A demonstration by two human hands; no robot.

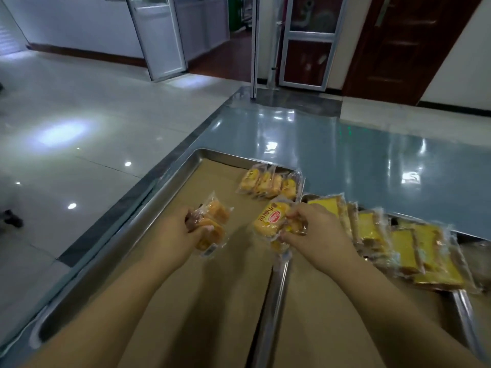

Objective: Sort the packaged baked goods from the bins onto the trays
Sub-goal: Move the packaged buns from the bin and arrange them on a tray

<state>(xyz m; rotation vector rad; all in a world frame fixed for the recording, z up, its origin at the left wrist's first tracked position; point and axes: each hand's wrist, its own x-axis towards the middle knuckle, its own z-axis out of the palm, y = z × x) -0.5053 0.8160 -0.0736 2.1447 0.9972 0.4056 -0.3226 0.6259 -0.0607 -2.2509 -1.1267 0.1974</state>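
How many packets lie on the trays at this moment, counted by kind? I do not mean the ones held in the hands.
Small bread packets, in a row on the left tray: 4
Flat yellow cake packets, overlapping on the right tray: at least 5
Total: at least 9

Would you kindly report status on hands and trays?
Left hand grips cake packs over left tray. Right hand pinches labelled pack. Far corner: row of packs. Nothing blocking.
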